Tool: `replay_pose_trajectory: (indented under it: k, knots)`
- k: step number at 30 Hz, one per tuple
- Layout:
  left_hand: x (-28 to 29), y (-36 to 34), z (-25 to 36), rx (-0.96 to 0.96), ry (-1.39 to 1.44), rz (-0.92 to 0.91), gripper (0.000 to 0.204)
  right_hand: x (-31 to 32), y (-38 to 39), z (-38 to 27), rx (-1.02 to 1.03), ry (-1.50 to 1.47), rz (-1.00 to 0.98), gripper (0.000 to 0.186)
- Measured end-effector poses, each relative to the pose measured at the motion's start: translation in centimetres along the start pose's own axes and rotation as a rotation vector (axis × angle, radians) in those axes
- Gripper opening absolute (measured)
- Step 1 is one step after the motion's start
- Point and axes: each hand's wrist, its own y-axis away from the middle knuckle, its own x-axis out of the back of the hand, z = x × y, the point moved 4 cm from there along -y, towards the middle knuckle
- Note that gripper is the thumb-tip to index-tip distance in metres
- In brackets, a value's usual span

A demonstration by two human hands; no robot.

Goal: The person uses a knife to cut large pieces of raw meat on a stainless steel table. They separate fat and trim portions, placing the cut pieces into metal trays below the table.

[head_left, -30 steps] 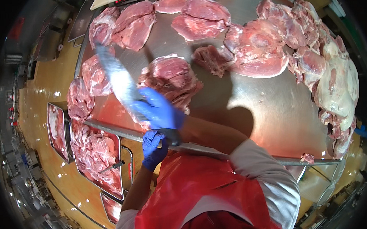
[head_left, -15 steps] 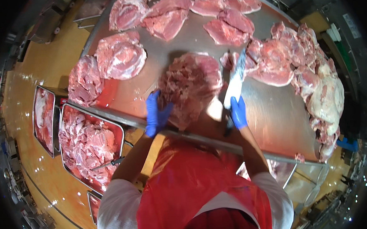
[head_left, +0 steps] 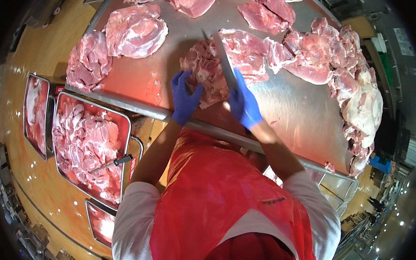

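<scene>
This is a meat-cutting room: big pink slabs of raw meat [head_left: 309, 63] line the right edge of a broad steel surface [head_left: 301, 115]. Off its near left corner, a rectangular metal tray [head_left: 123, 127] is heaped with raw pink pieces [head_left: 84, 141].

Gloves [head_left: 184, 106], two, blue, are covering the left hand [head_left: 186, 97] and the right hand [head_left: 245, 104]. Sleeves [head_left: 136, 211], two, white, are ending near the elbows, leaving the forearms [head_left: 155, 154] bare. Apron [head_left: 211, 186], red, glossy, is creasing at the front and bearing a small dark marking [head_left: 273, 202]. White cloth [head_left: 257, 221] is curving around darker red cloth [head_left: 252, 252].
</scene>
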Motion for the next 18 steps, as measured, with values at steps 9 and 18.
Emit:
replay_pose_trajectory:
  k: [9,18]
  knots:
    - [-0.6,-0.6,-0.4,-0.031,-0.107,0.129,0.07,-0.8,2.1,-0.3,-0.423,0.471,-0.658,0.081]
    - [-2.6,-5.7,-1.8,0.01,-0.309,0.168,0.079,-1.4,-3.8,-0.5,-0.127,0.578,-0.428,0.09]
